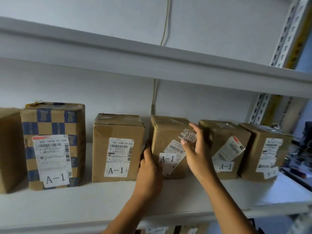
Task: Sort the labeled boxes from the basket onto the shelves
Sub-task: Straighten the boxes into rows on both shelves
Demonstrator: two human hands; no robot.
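Head view: small brown cardboard box labelled A-1 (166, 132) stands on the white shelf (101, 200) between neighbouring A-1 boxes, left hand (148, 168) curled round its left edge, right hand (195, 149) gripping its right side; best to square it, label forward, before release.

A row of boxes stands on the shelf (101, 200). The middle box (166, 132) sits between the fingers of the left hand (149, 168) and the right hand (196, 149). Left of the left fingers stand the plain box (118, 149) and, beyond it, the checkered box (54, 144). Right of the right fingers stand two more boxes (226, 149), side by side.
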